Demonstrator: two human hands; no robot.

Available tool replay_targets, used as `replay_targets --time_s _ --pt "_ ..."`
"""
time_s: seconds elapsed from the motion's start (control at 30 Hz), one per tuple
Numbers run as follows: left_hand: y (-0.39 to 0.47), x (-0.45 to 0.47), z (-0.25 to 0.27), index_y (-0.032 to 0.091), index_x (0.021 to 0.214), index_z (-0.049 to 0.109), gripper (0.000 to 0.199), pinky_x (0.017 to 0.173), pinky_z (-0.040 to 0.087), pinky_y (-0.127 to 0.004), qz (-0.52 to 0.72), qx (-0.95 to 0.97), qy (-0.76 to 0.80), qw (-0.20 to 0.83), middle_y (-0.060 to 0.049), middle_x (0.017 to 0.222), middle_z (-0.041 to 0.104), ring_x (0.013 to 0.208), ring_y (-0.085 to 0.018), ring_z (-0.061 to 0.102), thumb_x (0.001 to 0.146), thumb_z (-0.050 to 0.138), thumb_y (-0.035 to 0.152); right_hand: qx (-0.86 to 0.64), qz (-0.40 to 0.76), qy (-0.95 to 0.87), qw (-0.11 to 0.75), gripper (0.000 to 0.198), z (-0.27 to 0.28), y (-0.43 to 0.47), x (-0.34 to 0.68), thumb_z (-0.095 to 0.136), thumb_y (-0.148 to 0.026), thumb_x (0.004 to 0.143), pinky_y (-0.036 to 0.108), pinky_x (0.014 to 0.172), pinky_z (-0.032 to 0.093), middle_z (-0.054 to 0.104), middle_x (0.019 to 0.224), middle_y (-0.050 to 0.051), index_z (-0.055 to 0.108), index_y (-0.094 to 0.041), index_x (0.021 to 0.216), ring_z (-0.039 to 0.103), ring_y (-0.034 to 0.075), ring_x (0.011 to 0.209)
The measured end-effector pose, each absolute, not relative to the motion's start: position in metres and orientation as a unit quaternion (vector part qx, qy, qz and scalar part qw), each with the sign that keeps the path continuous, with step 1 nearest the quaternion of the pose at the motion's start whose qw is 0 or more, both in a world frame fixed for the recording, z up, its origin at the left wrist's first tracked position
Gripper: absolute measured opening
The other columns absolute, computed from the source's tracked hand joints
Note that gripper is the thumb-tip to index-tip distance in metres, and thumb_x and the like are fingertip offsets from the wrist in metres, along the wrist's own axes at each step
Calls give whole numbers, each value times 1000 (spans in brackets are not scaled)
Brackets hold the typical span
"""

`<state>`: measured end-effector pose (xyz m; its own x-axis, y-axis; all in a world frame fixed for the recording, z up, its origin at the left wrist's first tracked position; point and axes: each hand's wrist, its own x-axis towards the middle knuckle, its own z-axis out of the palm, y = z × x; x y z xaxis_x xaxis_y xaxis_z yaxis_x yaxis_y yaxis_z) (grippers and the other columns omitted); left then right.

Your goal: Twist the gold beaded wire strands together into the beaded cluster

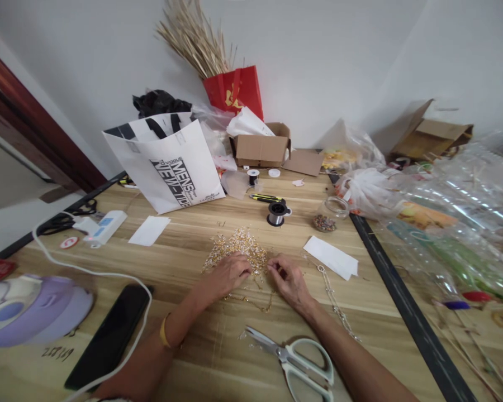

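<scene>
A spread of small gold and clear beads (240,244) lies on the wooden table before me. My left hand (231,272) rests at the lower edge of this pile, its fingers bent and pressed together; what they hold is hidden. Just to the right, my right hand (288,277) has thumb and fingers closed in a pinch, with anything in it too small to make out. Below the hands curves a thin gold beaded strand (251,302), one end running up near my right hand. White-handled scissors (283,354) lie with blades parted between my forearms.
A silver chain (333,296) lies beside my right forearm, near white paper (332,257). Beyond the beads stand a wire spool (276,214) and a glass jar (330,215). A phone (109,335) and white cable (104,273) are left; plastic bottles (456,223) crowd the right.
</scene>
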<state>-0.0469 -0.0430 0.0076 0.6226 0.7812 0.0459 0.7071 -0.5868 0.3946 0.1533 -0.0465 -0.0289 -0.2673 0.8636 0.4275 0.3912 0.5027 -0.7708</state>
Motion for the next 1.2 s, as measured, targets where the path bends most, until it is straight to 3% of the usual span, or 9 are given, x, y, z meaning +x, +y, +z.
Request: replay_targets --time_s 0.3,0.5,0.7,0.87,1.07,1.2 --pt "-48 -37 10 16 79 58 19 86 39 -33 74 900 417 104 -4 82 57 87 -18 51 89 41 16 -410 271 -752 440 10 -36 -44 155 48 -19 84 23 55 40 55 68 1 57 -18 79 50 13 61" --pt "-56 -28 18 12 82 57 23 85 40 -37 5 912 409 18 -8 86 56 91 -22 49 83 36 2 -409 268 -756 435 11 -36 -44 155 47 -20 84 23 55 39 54 68 1 57 -17 79 50 13 61" --pt "-58 -26 24 13 82 57 26 82 41 -34 -13 917 399 13 -9 87 56 93 -22 49 83 34 -1 -413 269 -755 433 11 -35 -45 155 47 -18 84 23 54 38 53 68 1 56 -17 79 49 13 60" --pt "-55 -34 21 15 81 55 25 90 38 -32 1 932 361 -9 -5 86 56 93 -19 49 85 35 2 -411 264 -756 436 10 -34 -45 155 47 -17 83 22 54 38 54 69 1 57 -18 80 49 13 61" --pt "-44 -56 15 16 77 55 18 87 38 -32 49 928 368 43 -3 80 57 84 -18 51 88 41 13 -411 273 -754 433 10 -35 -45 156 48 -17 83 22 54 40 55 69 2 57 -18 80 51 13 63" --pt "-39 -64 27 16 76 58 15 76 40 -27 97 906 389 138 -2 77 60 78 -15 52 86 48 18 -416 276 -749 435 11 -34 -45 156 48 -19 83 22 53 39 55 69 1 57 -18 79 50 13 60"
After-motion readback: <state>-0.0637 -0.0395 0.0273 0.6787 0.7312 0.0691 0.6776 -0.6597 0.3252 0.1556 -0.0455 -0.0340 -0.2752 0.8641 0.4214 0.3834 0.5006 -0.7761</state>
